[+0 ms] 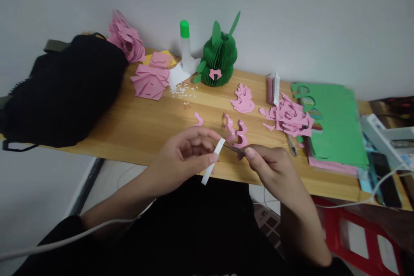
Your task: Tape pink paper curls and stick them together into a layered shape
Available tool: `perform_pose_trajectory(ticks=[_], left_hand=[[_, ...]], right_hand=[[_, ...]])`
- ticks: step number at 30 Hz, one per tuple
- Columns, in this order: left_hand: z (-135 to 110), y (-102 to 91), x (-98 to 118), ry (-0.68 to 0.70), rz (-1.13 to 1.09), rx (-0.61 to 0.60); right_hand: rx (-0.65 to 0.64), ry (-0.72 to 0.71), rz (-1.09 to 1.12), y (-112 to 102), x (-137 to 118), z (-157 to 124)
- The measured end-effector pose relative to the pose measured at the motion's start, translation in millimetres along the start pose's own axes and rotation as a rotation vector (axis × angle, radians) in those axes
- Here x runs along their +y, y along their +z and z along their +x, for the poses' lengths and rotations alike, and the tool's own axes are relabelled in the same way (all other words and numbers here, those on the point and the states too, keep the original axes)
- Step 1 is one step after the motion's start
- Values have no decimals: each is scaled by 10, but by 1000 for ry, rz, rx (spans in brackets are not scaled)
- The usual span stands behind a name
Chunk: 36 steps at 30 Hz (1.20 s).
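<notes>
Between the thumb and fingers of my left hand [184,155] is a narrow white strip [211,166], slanting down past the table's front edge. My right hand [271,168] pinches slim dark tweezers [237,150], their tip against or very close to the strip's upper end. Just beyond my hands lie folded pink paper cutouts [229,127] and a small curved pink piece [198,119]. A green pleated paper figure [220,58] with leaf-shaped pieces and a pink bow-like cutout stands at the back.
Tiny white scraps [183,90] lie near a glue bottle with a green cap [184,30]. Pink paper pieces [150,81] and a black bag [71,90] are leftward. Rightward are pink offcuts [289,116], a craft knife [292,145], green sheets [338,125] and a phone [384,179].
</notes>
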<state>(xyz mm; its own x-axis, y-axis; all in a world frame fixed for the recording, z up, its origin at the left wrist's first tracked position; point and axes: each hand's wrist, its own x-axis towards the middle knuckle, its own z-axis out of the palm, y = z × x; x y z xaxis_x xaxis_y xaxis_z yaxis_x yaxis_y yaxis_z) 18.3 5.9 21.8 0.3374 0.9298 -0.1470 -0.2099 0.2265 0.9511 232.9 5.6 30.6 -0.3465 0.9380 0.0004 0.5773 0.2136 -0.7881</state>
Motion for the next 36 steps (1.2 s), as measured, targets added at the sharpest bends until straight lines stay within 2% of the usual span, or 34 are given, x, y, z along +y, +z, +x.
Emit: perform_pose_trajectory(ticks=[23,31,36], left_hand=[[-3,-7,-29,-20,-33,-3],[12,-31,-35,-21,-73,-42],[22,-52,-21,-31,-143,-107]], right_hand=[[19,-25,62,26,-31,32],[23,-17,43,27,-20,44],[5,-1,23,24,-4,51]])
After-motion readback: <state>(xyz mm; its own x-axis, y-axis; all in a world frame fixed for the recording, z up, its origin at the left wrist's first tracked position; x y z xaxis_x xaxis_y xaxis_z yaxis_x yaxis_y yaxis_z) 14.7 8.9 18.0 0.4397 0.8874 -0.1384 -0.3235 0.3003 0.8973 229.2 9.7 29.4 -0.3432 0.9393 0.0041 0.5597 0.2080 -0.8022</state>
